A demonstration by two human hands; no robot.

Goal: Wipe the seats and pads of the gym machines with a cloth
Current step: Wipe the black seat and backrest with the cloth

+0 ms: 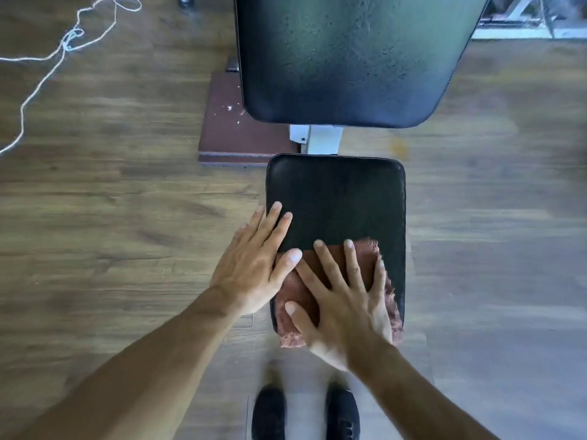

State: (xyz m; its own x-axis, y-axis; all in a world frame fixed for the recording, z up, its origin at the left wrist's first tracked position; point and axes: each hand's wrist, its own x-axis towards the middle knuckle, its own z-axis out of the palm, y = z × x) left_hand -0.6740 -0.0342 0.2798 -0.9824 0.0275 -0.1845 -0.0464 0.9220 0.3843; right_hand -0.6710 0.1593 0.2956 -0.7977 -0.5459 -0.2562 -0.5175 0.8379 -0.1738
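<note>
A black padded seat (pixel 336 198) of a gym bench lies below me, with a larger black back pad (pixel 346 58) beyond it. A reddish-brown cloth (pixel 298 296) is spread on the near half of the seat. My right hand (pixel 346 300) lies flat on the cloth, fingers spread, pressing it down. My left hand (pixel 254 262) rests flat on the seat's left edge, fingers apart, its thumb touching the cloth's left corner.
A white metal frame (pixel 320 138) joins seat and back pad. A dark red board (pixel 232 131) lies on the wood floor left of the bench. A white cord (pixel 41 77) trails across the floor at far left. My black shoes (pixel 305 414) stand under the seat's near end.
</note>
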